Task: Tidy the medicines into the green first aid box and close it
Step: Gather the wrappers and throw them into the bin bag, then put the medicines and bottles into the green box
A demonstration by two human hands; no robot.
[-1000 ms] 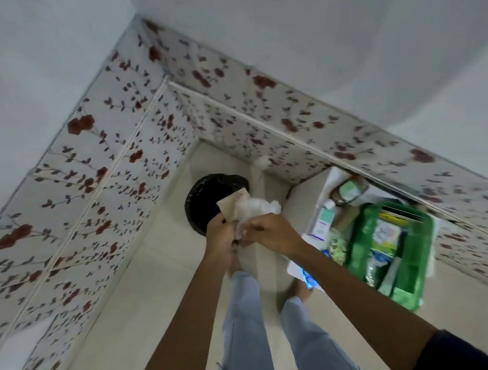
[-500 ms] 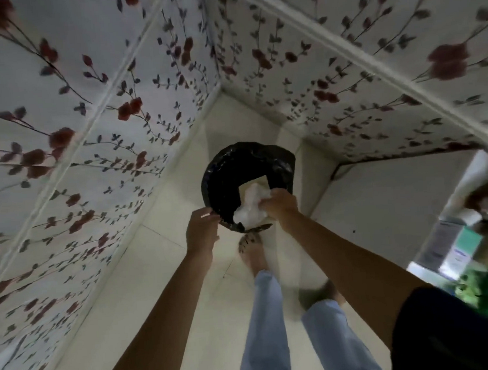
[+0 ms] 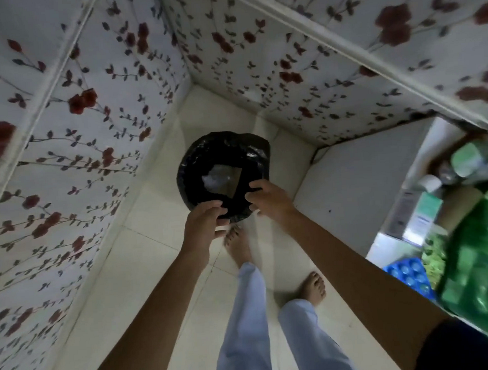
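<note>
A round bin lined with a black bag (image 3: 195,159) stands on the floor in the corner. Crumpled white plastic and a brown card piece (image 3: 222,178) lie inside it. My left hand (image 3: 203,222) hovers over the bin's near rim with curled fingers, holding nothing. My right hand (image 3: 267,200) is beside it over the rim, fingers apart and empty. The green first aid box (image 3: 484,254) sits open at the far right on a white surface, blurred, with medicine boxes (image 3: 418,213) and a blue blister pack (image 3: 410,274) next to it.
Flower-patterned wall panels (image 3: 60,140) close in the corner on the left and behind the bin. A white cabinet side (image 3: 352,183) stands right of the bin. My bare feet (image 3: 238,246) and light trousers are on the pale tiled floor.
The white plastic and brown card have left my right hand and now lie in the bin. Both hands are empty above the rim. The camera has turned slightly right.
</note>
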